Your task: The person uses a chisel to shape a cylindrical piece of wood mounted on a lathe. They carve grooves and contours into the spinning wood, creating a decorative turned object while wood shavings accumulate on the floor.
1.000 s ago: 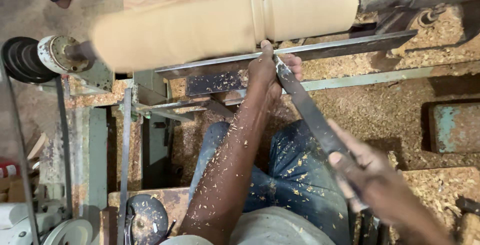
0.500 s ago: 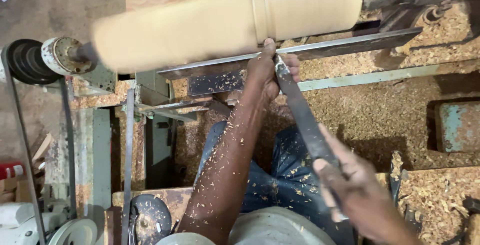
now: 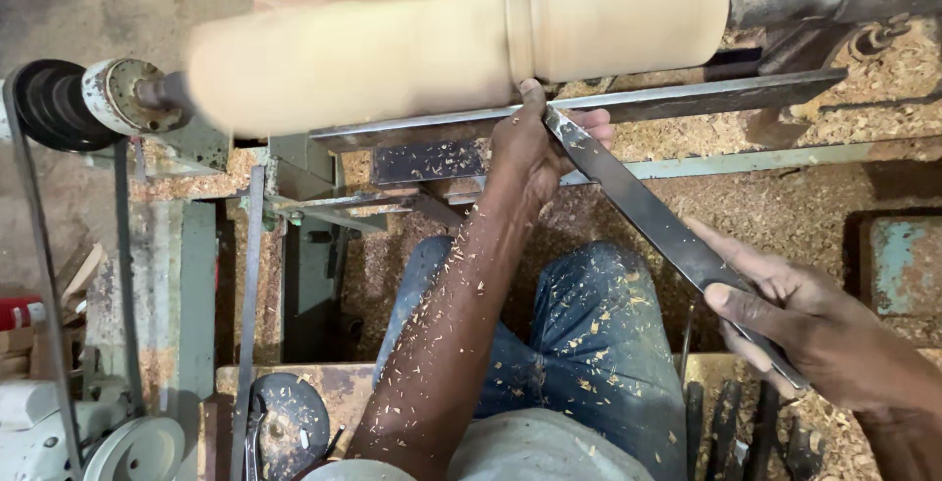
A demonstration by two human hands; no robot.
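The left hand (image 3: 535, 147) stays clenched on the long flat chisel (image 3: 648, 211) at the tool rest (image 3: 687, 98), tip under the spinning wooden spindle's (image 3: 442, 44) groove; the right hand (image 3: 795, 319) has slid closer, grasping its handle end.

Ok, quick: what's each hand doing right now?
Left hand: closed on the chisel near its tip, at the tool rest.
Right hand: closed on the chisel's handle end.
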